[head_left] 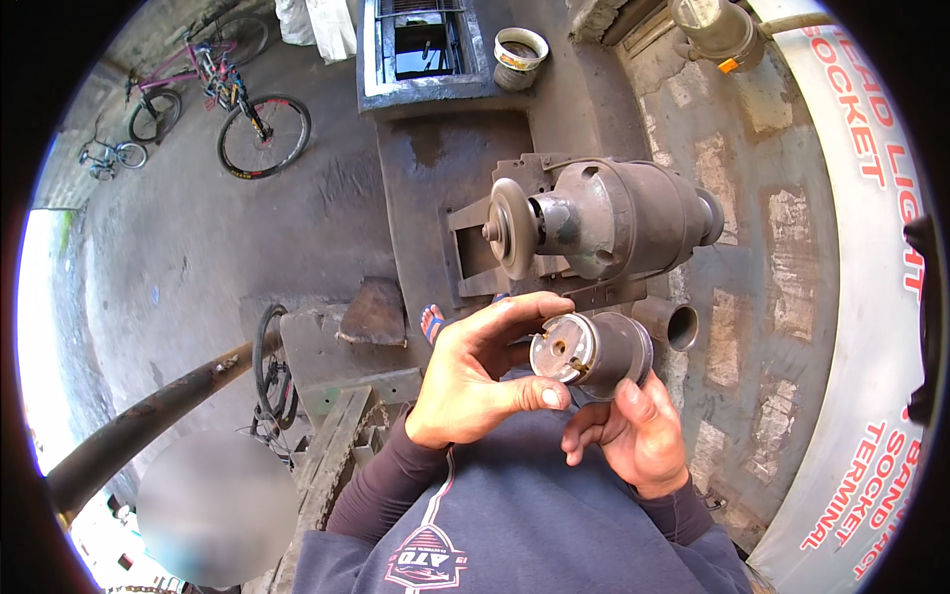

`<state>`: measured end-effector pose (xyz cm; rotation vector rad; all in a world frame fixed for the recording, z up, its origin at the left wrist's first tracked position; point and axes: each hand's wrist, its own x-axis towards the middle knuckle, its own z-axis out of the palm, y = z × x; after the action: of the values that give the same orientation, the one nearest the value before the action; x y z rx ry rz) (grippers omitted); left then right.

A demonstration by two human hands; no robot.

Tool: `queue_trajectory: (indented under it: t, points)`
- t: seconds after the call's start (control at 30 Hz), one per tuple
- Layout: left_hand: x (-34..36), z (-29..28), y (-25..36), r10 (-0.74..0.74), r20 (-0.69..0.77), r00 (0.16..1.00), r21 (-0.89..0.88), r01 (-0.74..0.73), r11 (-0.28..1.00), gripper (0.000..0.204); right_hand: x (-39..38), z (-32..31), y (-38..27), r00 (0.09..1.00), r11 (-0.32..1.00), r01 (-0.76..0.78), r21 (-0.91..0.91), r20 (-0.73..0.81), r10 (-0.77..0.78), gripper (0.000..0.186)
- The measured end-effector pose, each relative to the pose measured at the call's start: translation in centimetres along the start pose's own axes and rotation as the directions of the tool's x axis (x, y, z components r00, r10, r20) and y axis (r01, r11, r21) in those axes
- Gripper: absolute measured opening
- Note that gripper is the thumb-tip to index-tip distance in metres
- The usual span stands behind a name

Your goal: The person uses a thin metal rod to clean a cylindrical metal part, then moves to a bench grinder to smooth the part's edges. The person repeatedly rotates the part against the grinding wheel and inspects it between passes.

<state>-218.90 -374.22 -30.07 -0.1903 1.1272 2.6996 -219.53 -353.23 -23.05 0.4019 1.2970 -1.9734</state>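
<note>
On the near side of the grinding motor (638, 218), a metal cylinder (616, 351) is pinched by the left hand (475, 381) and touched by the loosely curled right hand (641, 436). Beyond the motor, something brown is contained in a bucket (517, 75).

1. The cylindrical part (616, 346) looks like bare metal, its end face bright and scuffed, its side duller, with a rusty patch around the centre.
2. Over there, the motor housing (643, 220) seems metal too, matt under a dusty film.
3. I'd call the shirt (524, 505) soft, matt cloth; the sleeves (381, 485) look smoother.
4. That banner (866, 337) looks like smooth plastic sheet.
5. The planks (334, 445) appear to be rough, worn wood.
6. The floor (322, 218) looks dull and grimy.
</note>
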Motion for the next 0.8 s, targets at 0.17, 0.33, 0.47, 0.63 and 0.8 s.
queue_trajectory:
  t: [0.17, 0.33, 0.47, 0.63, 0.8]
  points:
    - [-0.7, 0.7, -0.6, 0.054, -0.047, 0.997, -0.020, -0.055, 0.998, 0.091, 0.0, 0.4, 0.2, 0.980, 0.959, 0.160, -0.234, -0.074, -0.182, 0.077]
    - [-1.2, 0.8, -0.6, 0.088, -0.015, 0.996, -0.011, -0.088, 0.996, 0.088, 1.4, 0.1, 0.3, 0.950, 0.940, 0.304, -0.156, -0.028, -0.312, 0.099]
    - [-1.6, 1.8, 0.3, 0.062, -0.010, 0.998, 0.012, -0.062, 0.998, 0.090, 1.7, -1.2, -0.4, 0.976, 0.971, 0.215, -0.102, 0.051, -0.211, 0.101]
    - [-1.3, 1.4, 1.3, 0.066, 0.074, 0.995, 0.225, -0.081, 0.971, 0.081, 1.4, -1.8, 0.0, 0.990, 0.990, 0.137, -0.041, 0.049, -0.135, 0.099]
    - [-1.7, 1.7, 1.5, 0.119, 0.058, 0.991, 0.389, -0.132, 0.912, 0.085, 1.1, -1.6, -0.1, 0.990, 0.990, 0.143, -0.019, 0.015, -0.143, 0.099]
